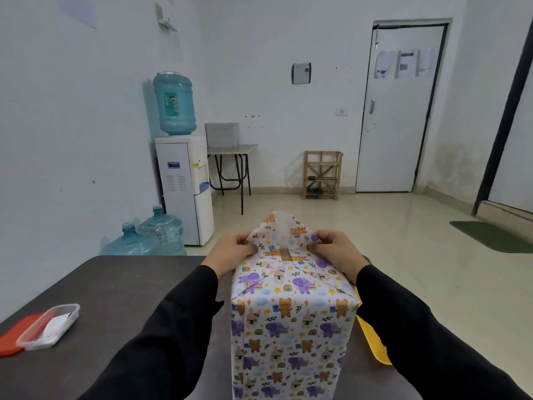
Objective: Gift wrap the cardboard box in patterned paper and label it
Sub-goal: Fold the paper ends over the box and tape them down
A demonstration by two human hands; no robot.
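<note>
A tall box (291, 336) wrapped in white paper printed with bears and purple elephants stands upright on the dark table (115, 298). At its top end the far paper flap (281, 229) sticks up in a triangle, with clear tape along its middle and a brown strip at its base. My left hand (233, 251) pinches the flap's left corner. My right hand (331, 249) pinches the right corner. Both sleeves are black. The cardboard itself is hidden by the paper.
A clear plastic container (49, 326) with white slips lies beside its red lid (14, 336) at the table's left edge. A yellow object (372, 339) shows behind the box on the right. Beyond the table are a water dispenser (184, 186), spare bottles (150, 235) and open floor.
</note>
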